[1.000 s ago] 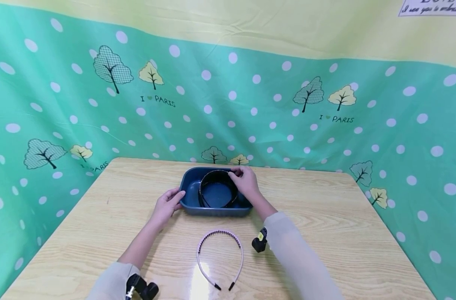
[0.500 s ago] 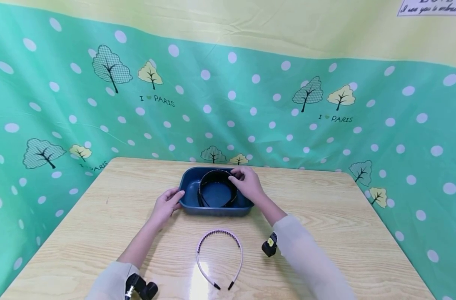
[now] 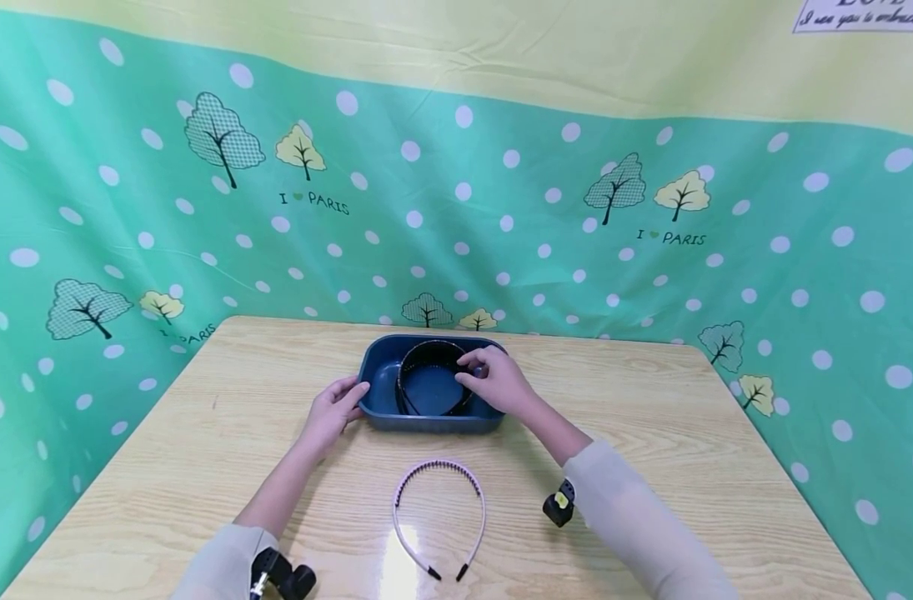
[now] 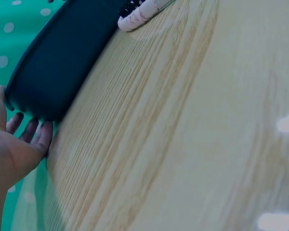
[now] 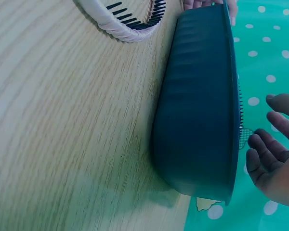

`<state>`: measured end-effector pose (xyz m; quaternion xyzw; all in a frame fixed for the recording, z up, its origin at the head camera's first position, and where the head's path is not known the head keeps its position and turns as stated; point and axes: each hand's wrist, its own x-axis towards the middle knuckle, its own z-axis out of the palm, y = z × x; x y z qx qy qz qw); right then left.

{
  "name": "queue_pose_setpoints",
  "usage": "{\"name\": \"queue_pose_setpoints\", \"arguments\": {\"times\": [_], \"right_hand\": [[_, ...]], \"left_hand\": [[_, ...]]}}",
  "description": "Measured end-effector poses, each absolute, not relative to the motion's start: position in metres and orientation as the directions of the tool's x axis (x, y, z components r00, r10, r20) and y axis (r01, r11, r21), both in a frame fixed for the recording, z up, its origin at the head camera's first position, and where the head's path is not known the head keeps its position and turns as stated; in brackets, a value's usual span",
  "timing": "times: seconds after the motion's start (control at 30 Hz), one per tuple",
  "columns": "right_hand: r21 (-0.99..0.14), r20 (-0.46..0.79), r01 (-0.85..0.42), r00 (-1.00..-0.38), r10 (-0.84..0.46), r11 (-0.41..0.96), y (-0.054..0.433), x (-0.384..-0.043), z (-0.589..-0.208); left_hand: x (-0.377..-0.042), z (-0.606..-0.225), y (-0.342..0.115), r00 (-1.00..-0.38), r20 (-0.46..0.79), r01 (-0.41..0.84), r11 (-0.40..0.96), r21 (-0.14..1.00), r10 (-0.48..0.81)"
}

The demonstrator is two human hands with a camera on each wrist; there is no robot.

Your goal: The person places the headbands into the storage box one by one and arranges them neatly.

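A dark blue rectangular tub (image 3: 433, 423) stands near the table's back edge. My left hand (image 3: 332, 412) grips its left end, thumb at the rim and fingers against the outer wall. Inside the tub stands a black toothed headband (image 3: 409, 367), ring-like; there may be more than one. Over the tub's right side hovers my right hand (image 3: 501, 385), fingers loosely bent. The right wrist view shows that hand holding nothing, its thumb apart from the fingers. A pale pink headband (image 3: 439, 463) with dark teeth and black tips lies in front of the tub.
The wood-grain table (image 3: 651, 467) extends on both sides of the tub. Directly behind it hangs a green and yellow curtain (image 3: 539, 208) with dots and trees. Small black cameras sit at the left wrist (image 3: 282, 575) and right wrist (image 3: 559, 503).
My right hand has come away from the back rim of the black headband, moving slightly down and right with its forearm. My left hand, the tub and the pink headband stay put.
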<state>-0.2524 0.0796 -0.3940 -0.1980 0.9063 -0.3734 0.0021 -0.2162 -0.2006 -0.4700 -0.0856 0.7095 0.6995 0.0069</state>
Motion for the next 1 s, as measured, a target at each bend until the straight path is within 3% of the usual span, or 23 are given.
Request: {"name": "queue_pose_setpoints", "arguments": {"times": [1.0], "right_hand": [[-0.620,0.075,-0.478,-0.826,-0.559,0.623,0.085,-0.215,-0.392]], "left_hand": [[-0.217,-0.469,-0.200,-0.982,-0.158,-0.162,0.023,0.987,-0.106]]}}
